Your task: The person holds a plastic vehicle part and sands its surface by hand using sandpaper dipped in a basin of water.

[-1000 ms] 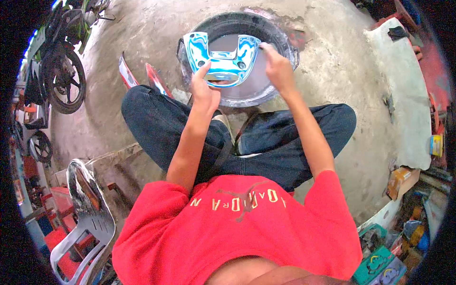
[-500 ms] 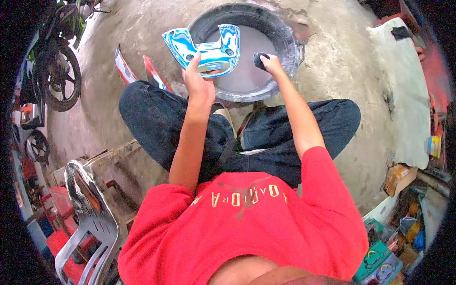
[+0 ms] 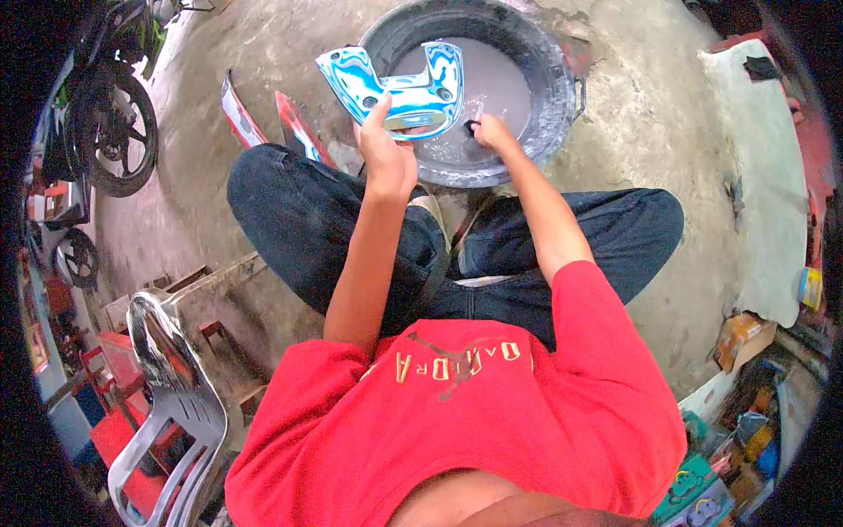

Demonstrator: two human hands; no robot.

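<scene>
My left hand [image 3: 386, 160] is closed on the lower edge of a blue-and-white swirled motorcycle fairing panel [image 3: 411, 94], thumb on its face. The panel is curved, with two upright arms, round holes and an oval opening low down. It is held over the near left part of a black tub [image 3: 555, 132] of greyish water [image 3: 500, 79]. Right of the panel, my right hand [image 3: 494, 133] pinches a small dark pad [image 3: 473, 128] close to the water. The pad's exact kind is unclear.
Two red, white and blue panels [image 3: 241, 114] lie on the concrete floor left of the tub. A motorcycle wheel [image 3: 112, 132] stands at far left, a grey plastic chair [image 3: 180, 386] at lower left. At right are a pale sheet [image 3: 764, 176] and a cardboard box [image 3: 745, 341].
My right hand has lowered the dark pad toward me, and the water beside it is now rippled. The panel stays in my left hand; the whole view has shifted slightly.
</scene>
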